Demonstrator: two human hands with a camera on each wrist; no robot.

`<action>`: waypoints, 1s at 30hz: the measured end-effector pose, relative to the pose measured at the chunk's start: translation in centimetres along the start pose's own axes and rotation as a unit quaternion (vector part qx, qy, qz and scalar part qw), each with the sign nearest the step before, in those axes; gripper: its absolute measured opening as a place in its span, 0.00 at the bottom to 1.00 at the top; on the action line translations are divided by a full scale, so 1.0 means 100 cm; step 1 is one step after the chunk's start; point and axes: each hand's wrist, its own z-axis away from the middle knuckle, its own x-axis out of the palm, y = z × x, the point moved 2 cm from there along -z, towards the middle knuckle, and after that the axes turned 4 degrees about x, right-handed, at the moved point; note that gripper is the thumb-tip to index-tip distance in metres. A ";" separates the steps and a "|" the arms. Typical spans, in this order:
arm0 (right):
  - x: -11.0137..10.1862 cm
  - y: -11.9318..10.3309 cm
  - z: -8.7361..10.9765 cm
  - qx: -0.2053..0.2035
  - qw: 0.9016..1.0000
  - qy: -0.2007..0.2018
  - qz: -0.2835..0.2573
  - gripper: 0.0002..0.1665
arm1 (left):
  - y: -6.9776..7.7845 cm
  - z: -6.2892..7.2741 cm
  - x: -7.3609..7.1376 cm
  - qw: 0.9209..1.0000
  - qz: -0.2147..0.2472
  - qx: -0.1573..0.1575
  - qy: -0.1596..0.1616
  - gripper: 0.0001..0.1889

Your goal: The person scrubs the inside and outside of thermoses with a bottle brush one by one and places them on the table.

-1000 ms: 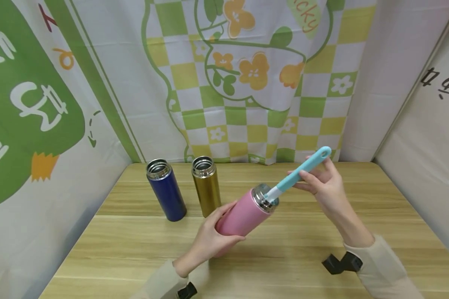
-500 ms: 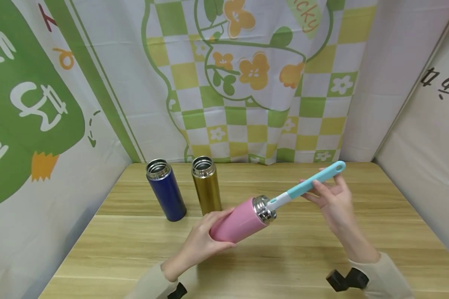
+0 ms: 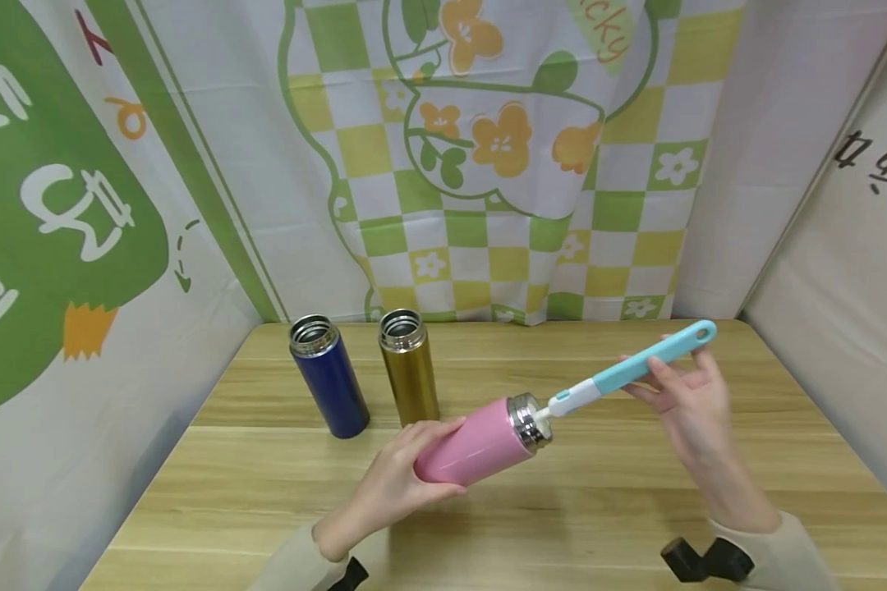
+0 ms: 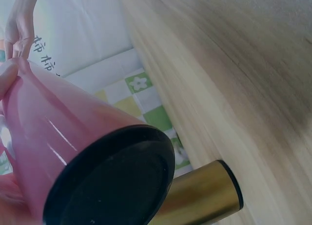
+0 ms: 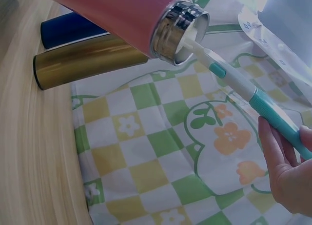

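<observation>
My left hand grips the body of a pink thermos bottle, tilted with its steel mouth to the right. In the left wrist view the bottle's black base faces the camera. My right hand pinches the turquoise handle of a bottle brush. The brush's white shaft enters the bottle's mouth, as the right wrist view also shows along the white and turquoise stem. Its head is mostly hidden inside the bottle, with a bit of white at the opening.
A blue thermos bottle and a gold thermos bottle stand upright and lidless on the wooden table, left of and behind the pink one. A checked, flowered curtain hangs behind the table's far edge.
My right hand has moved right and down, drawing the brush farther out of the pink bottle. The bottle, still in my left hand, has tilted closer to level.
</observation>
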 end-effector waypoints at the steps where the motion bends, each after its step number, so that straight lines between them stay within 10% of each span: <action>1: 0.000 -0.001 0.000 -0.001 1.000 0.003 -0.002 0.17 | 0.001 0.000 -0.001 1.000 -0.001 -0.002 -0.002 0.38; 30: 0.002 -0.002 0.003 -0.019 0.997 0.042 0.060 0.14 | 0.003 -0.003 0.000 0.999 -0.022 0.032 0.037 0.37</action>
